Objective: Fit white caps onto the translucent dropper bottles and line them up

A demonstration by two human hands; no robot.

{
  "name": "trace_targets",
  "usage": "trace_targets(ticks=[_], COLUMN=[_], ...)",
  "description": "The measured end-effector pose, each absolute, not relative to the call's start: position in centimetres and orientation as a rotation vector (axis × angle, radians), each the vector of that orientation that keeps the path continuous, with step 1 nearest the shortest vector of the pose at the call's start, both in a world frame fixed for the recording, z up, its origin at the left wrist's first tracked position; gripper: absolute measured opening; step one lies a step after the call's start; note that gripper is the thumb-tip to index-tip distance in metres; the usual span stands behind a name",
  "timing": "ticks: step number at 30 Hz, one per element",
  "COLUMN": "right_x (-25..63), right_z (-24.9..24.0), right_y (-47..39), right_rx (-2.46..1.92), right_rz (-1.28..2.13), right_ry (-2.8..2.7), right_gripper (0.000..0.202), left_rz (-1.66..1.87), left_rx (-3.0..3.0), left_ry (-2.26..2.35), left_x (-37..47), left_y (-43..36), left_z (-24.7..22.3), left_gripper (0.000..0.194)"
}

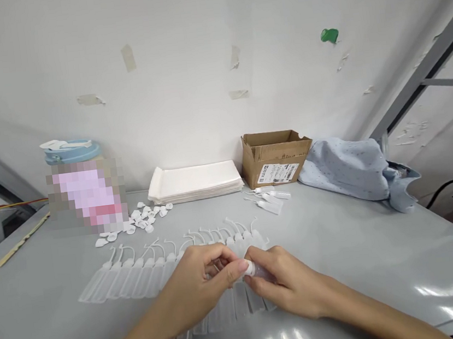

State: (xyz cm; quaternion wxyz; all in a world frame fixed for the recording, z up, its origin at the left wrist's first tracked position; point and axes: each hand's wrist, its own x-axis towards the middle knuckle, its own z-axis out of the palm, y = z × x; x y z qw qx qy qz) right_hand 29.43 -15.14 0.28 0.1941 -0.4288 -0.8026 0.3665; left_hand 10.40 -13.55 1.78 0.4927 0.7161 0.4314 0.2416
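My right hand (292, 279) is closed around a small translucent squeeze bottle (260, 271) held above the table, its end pointing left. At that end sits a white cap (249, 268), pinched between the thumb and fingers of my left hand (201, 285). Beneath both hands lies a row of flat translucent bottles (118, 281) with thin white bent spouts; my hands and forearms hide part of it. A loose heap of small white caps (144, 218) is beyond the row, to the left.
Several more bottles (270, 206) lie by an open cardboard box (276, 155) at the back. A stack of white envelopes or sheets (195, 181) is beside it. Light blue fabric (344, 169) is bunched at right; a blue-lidded container (71, 151), partly blurred, stands at left.
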Motion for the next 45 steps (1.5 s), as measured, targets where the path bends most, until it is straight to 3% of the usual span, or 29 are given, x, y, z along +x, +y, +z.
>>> trace_targets(ticks=[4,10,12,14,19,21,23,26,31,35,38,45], right_x=[29.4,29.6,29.6,29.7,30.2,30.4,30.5,30.5,30.3,30.3,30.3,30.4], right_z=[-0.4,0.6,0.7,0.4,-1.4,-1.7,-1.6,-0.7,0.3,-0.1,-0.2,0.4], right_y=[-15.2,-15.3,-15.3,-15.2,-14.4,-14.2,-14.2,-14.5,-14.2,-13.7,-13.7,-14.3], right_rx=[-1.182,-1.259,-1.232,-1.17,-0.843,-0.775,-0.764,-0.866,-1.01,-1.009,-1.019,-1.106], right_rz=[0.871,1.23,1.212,1.037,0.199,0.044,0.14,0.624,1.422,1.821,1.86,1.39], right_ry=[-2.364,-2.106,-2.083,-2.132,-2.262,-2.255,-2.234,-2.132,-1.647,-1.355,-1.375,-1.845], right_gripper=[0.016,0.014,0.018,0.019,0.024,0.026,0.024,0.022,0.029,0.036,0.039,0.036], left_rz=[0.456,0.638,0.722,0.756,0.687,0.63,0.608,0.634,0.801,0.907,0.829,0.881], left_rx=[1.759,2.062,2.047,1.936,1.542,1.375,1.224,1.205,1.558,1.906,1.967,2.075], left_ry=[1.049,0.95,0.939,1.009,1.025,0.96,0.917,0.917,1.025,1.045,1.083,1.036], left_x=[10.7,10.6,10.5,10.4,9.9,9.9,9.9,10.2,10.5,10.6,10.7,10.6], left_y=[-13.6,-13.9,-14.0,-13.9,-13.3,-13.1,-12.9,-13.1,-14.0,-14.3,-14.2,-13.7], left_z=[1.3,1.0,1.1,1.3,2.3,2.4,2.2,1.6,1.0,0.6,0.3,0.3], left_gripper=[0.033,0.016,0.012,0.011,0.023,0.024,0.023,0.022,0.019,0.018,0.021,0.034])
